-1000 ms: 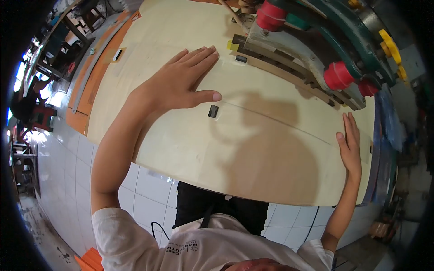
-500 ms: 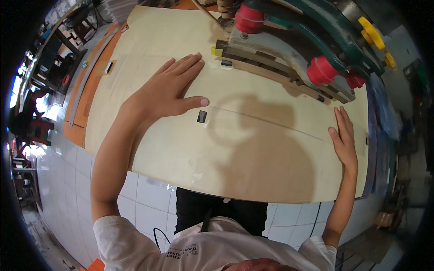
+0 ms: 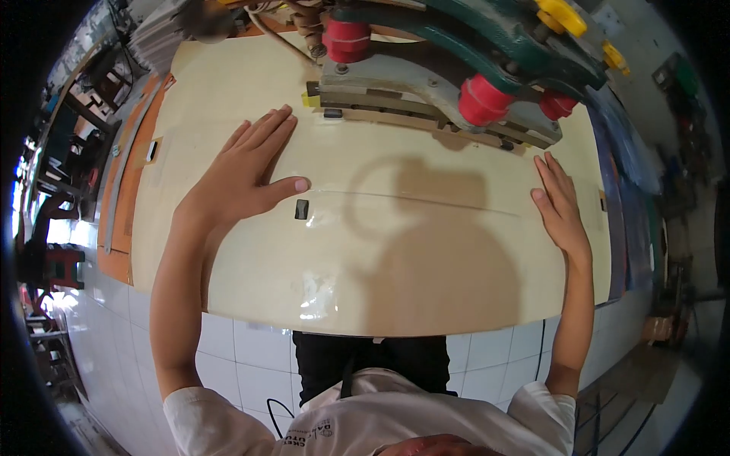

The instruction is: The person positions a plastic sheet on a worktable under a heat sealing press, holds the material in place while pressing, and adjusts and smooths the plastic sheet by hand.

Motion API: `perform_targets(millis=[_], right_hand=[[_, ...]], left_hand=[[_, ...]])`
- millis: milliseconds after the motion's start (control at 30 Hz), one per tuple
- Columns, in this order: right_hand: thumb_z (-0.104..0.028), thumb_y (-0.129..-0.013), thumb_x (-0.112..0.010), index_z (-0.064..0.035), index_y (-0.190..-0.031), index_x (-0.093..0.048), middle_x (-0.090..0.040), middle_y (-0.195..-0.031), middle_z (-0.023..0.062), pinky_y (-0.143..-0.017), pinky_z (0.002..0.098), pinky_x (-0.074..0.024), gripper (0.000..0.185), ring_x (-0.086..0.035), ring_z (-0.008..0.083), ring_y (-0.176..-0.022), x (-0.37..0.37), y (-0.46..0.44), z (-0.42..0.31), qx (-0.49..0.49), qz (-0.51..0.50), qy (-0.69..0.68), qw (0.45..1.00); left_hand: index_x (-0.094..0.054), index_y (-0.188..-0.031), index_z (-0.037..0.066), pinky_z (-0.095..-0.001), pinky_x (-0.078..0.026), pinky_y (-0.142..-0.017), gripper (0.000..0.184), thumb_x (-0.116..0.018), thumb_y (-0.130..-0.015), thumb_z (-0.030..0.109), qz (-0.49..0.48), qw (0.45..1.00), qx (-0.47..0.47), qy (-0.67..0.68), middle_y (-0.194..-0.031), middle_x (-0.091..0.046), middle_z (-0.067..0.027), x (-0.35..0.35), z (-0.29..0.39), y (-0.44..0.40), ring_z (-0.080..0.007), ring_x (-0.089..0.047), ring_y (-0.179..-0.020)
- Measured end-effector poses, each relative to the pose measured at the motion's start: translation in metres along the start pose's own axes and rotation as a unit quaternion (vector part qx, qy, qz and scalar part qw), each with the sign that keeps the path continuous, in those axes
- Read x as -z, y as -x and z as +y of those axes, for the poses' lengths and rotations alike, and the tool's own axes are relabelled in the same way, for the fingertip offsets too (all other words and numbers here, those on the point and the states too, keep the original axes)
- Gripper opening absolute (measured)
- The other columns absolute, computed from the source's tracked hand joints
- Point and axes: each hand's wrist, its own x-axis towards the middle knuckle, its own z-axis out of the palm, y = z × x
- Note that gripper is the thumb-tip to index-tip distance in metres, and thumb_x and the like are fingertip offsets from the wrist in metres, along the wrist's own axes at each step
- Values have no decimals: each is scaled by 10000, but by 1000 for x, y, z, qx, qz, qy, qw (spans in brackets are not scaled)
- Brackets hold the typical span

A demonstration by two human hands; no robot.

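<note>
With twelve o'clock pointing away from the person and the middle of the pale surface (image 3: 251,266) as the dial's centre, both hands lie within its edges. The left hand (image 3: 247,163), between nine and ten o'clock, is spread palm down on the pale surface, thumb out toward three, gripping nothing. The right hand (image 3: 559,194), at three o'clock, is also open, its fingers close together and the thumb a little apart; it has hold of nothing. Whether its whole palm touches cannot be told.

A small black block (image 3: 302,210) sits at nine o'clock, just below the left thumb. A second dark block (image 3: 333,113) lies at eleven, beside the machine (image 3: 449,42), whose green frame and red knobs (image 3: 487,100) stand around one o'clock. A metal strip (image 3: 125,167) lies beyond the edge at nine, and blue sheeting (image 3: 630,182) beyond three. A broad shadow (image 3: 441,251) falls between the hands.
</note>
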Motion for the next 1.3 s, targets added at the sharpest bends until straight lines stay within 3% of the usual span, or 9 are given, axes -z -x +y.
perform_targets(millis=[633,733,800,833,900,1033,1133,1200,1300], right_hand=[[-429,-1032,-506,-147,-1543,-423,-314,-1627,199,-1228,552,-120,590,-249,353,-1525,0,0,7,0,15,23,1000],[-445,-1033,-498,-145,-1535,-434,-311,-1626,207,-1231,545,-114,589,-235,355,-1530,0,1,8,-4,11,23,1000],[-409,-1027,-530,-109,-1498,-482,-354,-1599,223,-1225,509,-179,560,-287,370,-1506,0,3,6,-1,33,7,999],[-409,-1027,-530,-109,-1498,-482,-354,-1599,223,-1225,509,-179,560,-287,370,-1506,0,2,9,-1,39,7,999],[-350,-1014,-573,-68,-1449,-529,-407,-1562,238,-1194,464,-280,521,-361,379,-1466,-6,-2,24,25,123,-125,984],[-291,-992,-612,-40,-1408,-561,-455,-1522,251,-1151,433,-353,488,-417,387,-1426,17,-8,49,9,279,-77,957],[-357,-977,-620,-42,-1414,-551,-431,-1538,249,-1146,445,-359,543,-417,389,-1423,45,2,103,-104,317,-105,937],[-452,-948,-629,-77,-1461,-505,-399,-1563,238,-1147,476,-353,647,-412,399,-1424,59,18,154,-155,259,79,950],[-534,-953,-570,-141,-1544,-399,-326,-1615,201,-1187,514,-296,730,-321,406,-1476,104,72,140,-385,105,243,884]], left_hand=[[-319,-1546,-46,-479,-94,-1262,960,-658,-879,556,-5,1000,-5,31,-1636,-263,-235,5,3,-2,-347,-176,-1550],[-312,-1547,-49,-459,-148,-1256,905,-682,-898,462,-11,1000,-16,10,-1640,-254,-230,1,-3,-2,-340,-195,-1546],[-444,-1471,-64,-427,-305,-1199,741,-726,-892,301,57,984,-16,171,-1541,-429,-248,0,-1,-1,-345,-395,-1454],[-444,-1471,-64,-427,-305,-1199,741,-726,-892,301,59,984,-21,167,-1541,-429,-248,3,1,0,-345,-395,-1454],[-604,-1291,-85,-384,-473,-1045,470,-711,-909,167,160,942,50,290,-1305,-633,-237,11,16,3,-313,-604,-1227],[-672,-1128,-87,-365,-538,-899,286,-683,-935,124,261,936,87,220,-1080,-715,-190,3,-5,-3,-261,-679,-998],[-722,-1069,-27,-372,-549,-820,271,-682,-913,190,322,921,58,212,-1029,-738,-168,-9,-40,-7,-266,-707,-941],[-736,-1039,-16,-374,-542,-793,252,-670,-915,193,314,910,89,258,-964,-750,-153,-10,-46,-4,-257,-706,-902],[-744,-1017,-9,-379,-539,-773,254,-665,-916,211,327,931,46,157,-937,-748,-164,-4,-43,-2,-261,-706,-872]])
